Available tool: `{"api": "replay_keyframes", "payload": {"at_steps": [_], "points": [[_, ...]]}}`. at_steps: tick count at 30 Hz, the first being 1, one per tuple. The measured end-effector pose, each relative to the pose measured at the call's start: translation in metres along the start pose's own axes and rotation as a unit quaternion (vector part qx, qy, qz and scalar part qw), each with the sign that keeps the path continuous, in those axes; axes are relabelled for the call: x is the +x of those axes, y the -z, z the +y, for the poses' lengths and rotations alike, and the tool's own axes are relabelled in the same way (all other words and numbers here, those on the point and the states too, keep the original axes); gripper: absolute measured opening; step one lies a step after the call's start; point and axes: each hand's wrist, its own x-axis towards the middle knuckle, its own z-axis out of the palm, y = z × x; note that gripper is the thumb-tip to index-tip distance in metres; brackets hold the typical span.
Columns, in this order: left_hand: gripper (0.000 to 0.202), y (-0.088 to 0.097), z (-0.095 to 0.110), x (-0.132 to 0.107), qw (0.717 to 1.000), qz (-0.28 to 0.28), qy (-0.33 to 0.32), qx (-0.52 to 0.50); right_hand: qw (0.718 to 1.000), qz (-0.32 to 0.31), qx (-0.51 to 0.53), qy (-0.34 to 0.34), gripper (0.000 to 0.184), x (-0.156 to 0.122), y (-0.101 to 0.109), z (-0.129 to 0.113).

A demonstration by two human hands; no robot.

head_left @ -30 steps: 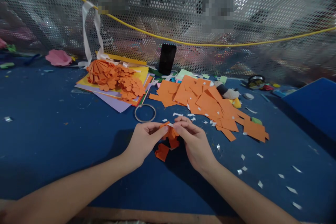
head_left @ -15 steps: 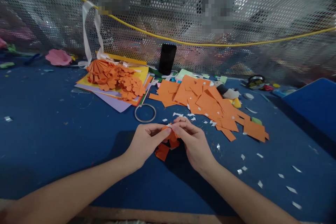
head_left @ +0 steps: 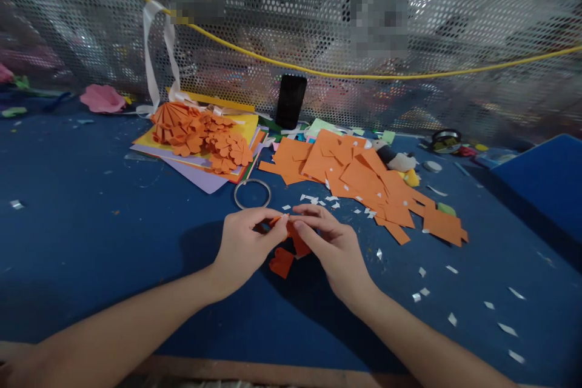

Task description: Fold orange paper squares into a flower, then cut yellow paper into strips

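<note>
My left hand (head_left: 245, 242) and my right hand (head_left: 330, 245) meet over the blue table (head_left: 91, 236), both pinching a small folded orange paper piece (head_left: 296, 241) between their fingertips. A bit of white tape shows at the pinch. A second orange folded piece (head_left: 280, 262) lies on the table just below my hands. A ring of clear tape (head_left: 252, 193) lies right behind my left hand.
A heap of orange paper squares (head_left: 364, 179) spreads at the right. Finished orange paper flowers (head_left: 200, 133) sit on a stack of coloured sheets (head_left: 204, 173). A black phone (head_left: 291, 101) leans on the mesh wall. A pink paper flower (head_left: 102, 99) lies far left. White scraps dot the table.
My fingertips have closed tighter over the orange piece and shifted slightly left and back; the piece is more hidden by my hands than before.
</note>
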Motion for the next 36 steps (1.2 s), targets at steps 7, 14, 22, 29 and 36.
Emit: {"api": "replay_keyframes", "payload": {"at_steps": [7,14,22,29,36], "points": [[0.014,-0.001,0.0,-0.002,0.999,-0.007,-0.013,0.036,0.946,0.071,-0.237,0.207,0.019,0.0,0.007,-0.002],[0.014,0.0,-0.001,0.0,0.996,-0.084,-0.02,0.01,0.959,0.028,-0.19,0.209,0.01,0.006,0.014,-0.003],[0.019,-0.003,-0.005,0.001,0.983,-0.13,0.065,-0.111,0.993,0.039,-0.094,0.064,0.014,0.009,0.016,-0.002],[0.019,-0.003,-0.01,0.001,0.98,-0.128,0.082,-0.127,1.0,0.012,0.004,-0.007,0.024,0.008,0.013,0.001],[0.015,-0.003,-0.006,0.0,0.989,-0.092,0.076,-0.089,0.954,0.041,-0.199,0.219,0.012,0.007,0.013,-0.004]]}}
